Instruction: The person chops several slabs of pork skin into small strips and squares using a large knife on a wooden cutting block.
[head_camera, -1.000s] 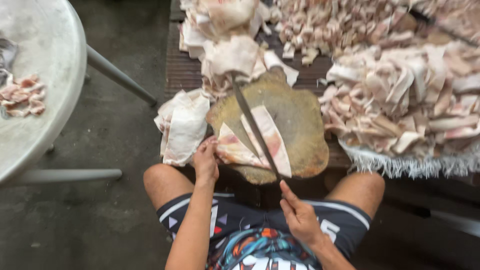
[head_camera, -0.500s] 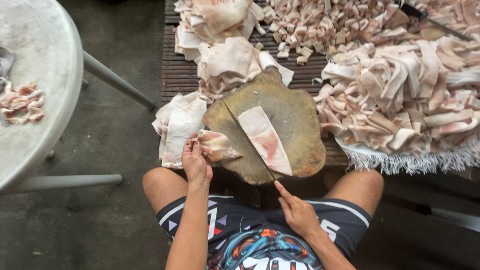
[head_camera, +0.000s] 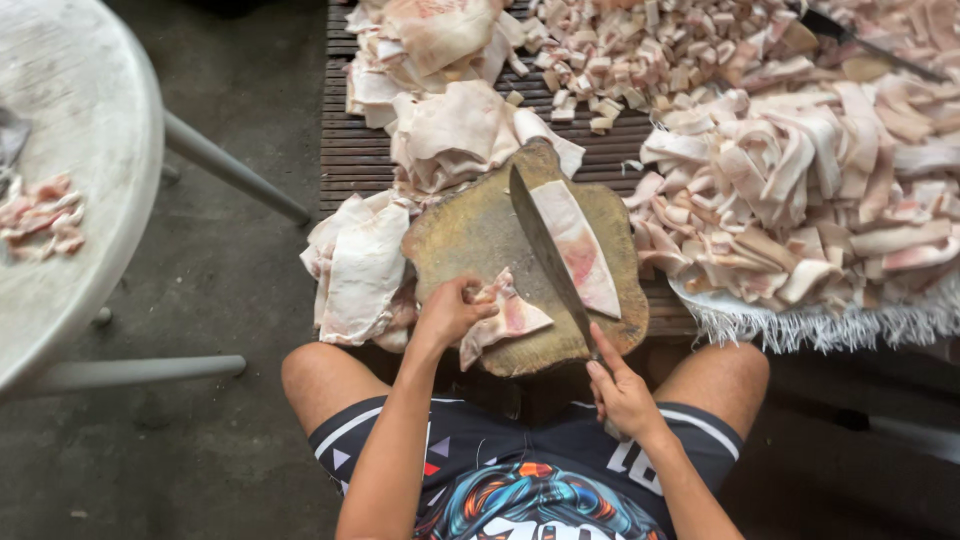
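Slicing pork skin on the round board (head_camera: 470, 235), right hand (head_camera: 622, 395) grips the knife (head_camera: 548, 255), left hand (head_camera: 448, 312) pinches a cut strip (head_camera: 510, 318), probably needing clearing aside next.

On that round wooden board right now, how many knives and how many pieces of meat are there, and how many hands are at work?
Knife: 1, held by the right hand
Pieces of meat on the chopping board: 2, a long strip beside the blade and a piece gripped by the left hand
Hands: 2
Total: 5
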